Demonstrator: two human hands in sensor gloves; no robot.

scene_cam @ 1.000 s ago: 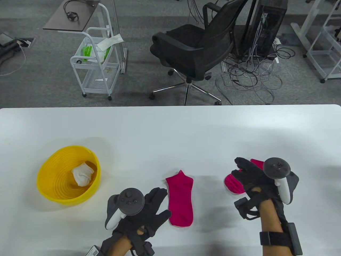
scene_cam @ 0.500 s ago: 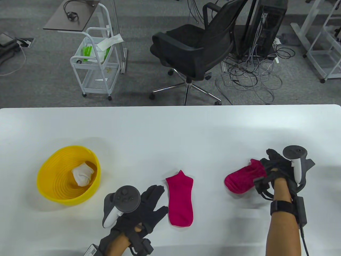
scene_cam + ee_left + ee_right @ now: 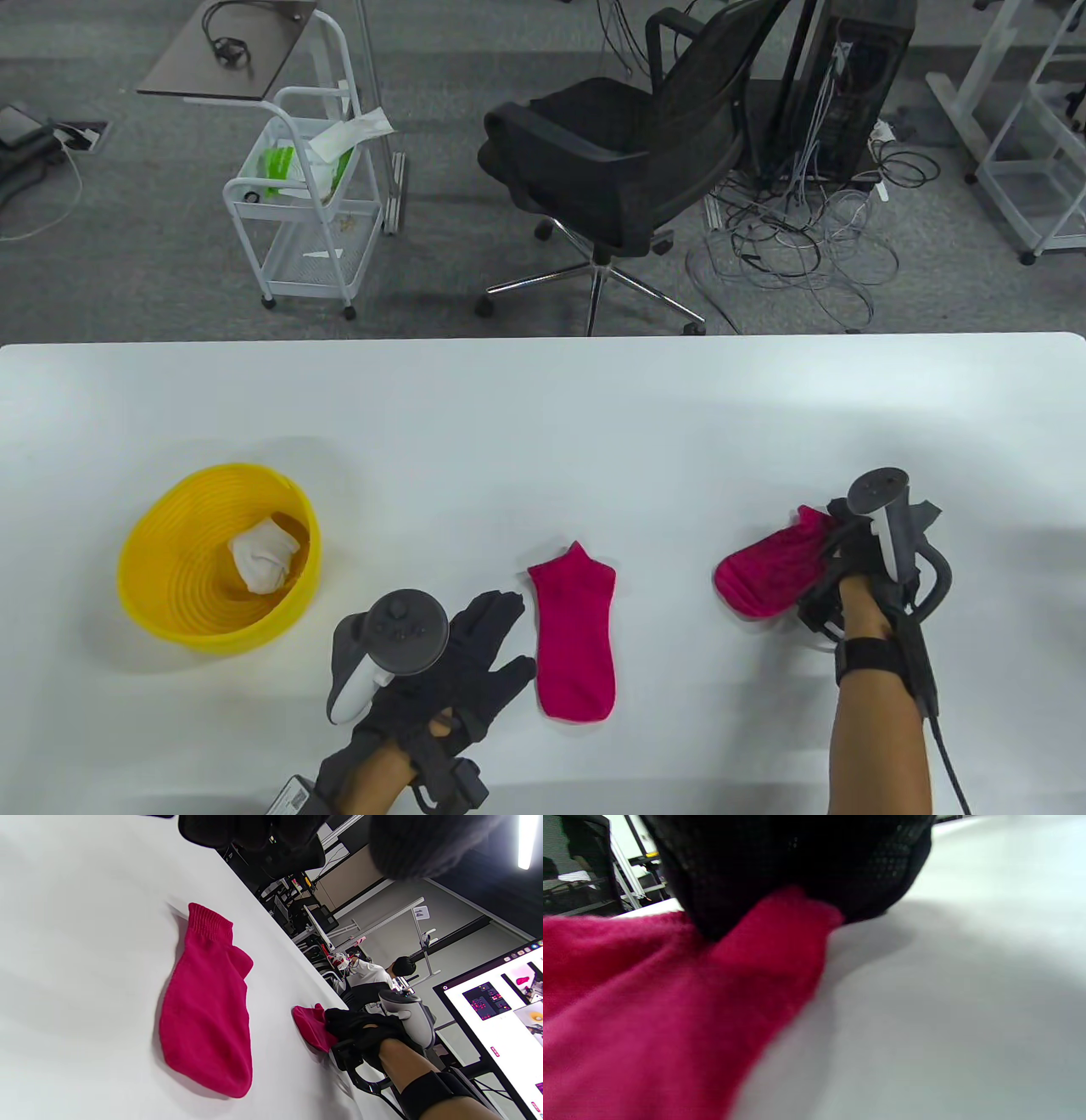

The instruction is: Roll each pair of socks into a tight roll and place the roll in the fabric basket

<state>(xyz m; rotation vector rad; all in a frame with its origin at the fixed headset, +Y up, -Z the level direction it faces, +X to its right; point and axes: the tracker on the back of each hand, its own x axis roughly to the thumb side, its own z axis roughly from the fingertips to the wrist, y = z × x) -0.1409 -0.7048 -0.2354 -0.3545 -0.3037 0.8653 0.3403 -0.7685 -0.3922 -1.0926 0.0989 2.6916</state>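
1. The white counter [image 3: 543, 407] carried everything; the flat pink sock [image 3: 575, 632] serves here as the landmark. It lay spread out with its cuff pointing toward the far edge and its toe toward the near edge.
2. The left hand [image 3: 454, 671] rested on the counter just to the left of the flat pink sock, fingers [image 3: 496, 615] straight and spread, holding nothing; its grip was loose and empty. The thumb tip came close to the sock's left edge, but whether it touched could not be told.
3. The right hand [image 3: 857, 552] was well to the right of the flat pink sock, its grip closed on the cuff end of a second pink sock [image 3: 768, 569]. In the right wrist view the black gloved fingers [image 3: 797, 861] pinched a fold of that sock's fabric [image 3: 649, 1005] from above.
4. The second pink sock lay on the counter at a slant, toe end nearest the flat pink sock and cuff end bunched under the right hand. In the left wrist view only a small part of it [image 3: 309, 1024] showed past the gloved hand [image 3: 360, 1027].
5. A yellow basket [image 3: 170, 615] stood well to the left of the flat pink sock, beyond the left hand. Inside it sat a rolled white sock pair [image 3: 263, 552].
6. Beyond the counter's far edge from the flat pink sock stood a black office chair [image 3: 628, 161], a white wire trolley [image 3: 305, 204], and a tangle of cables [image 3: 797, 246] on the grey floor.
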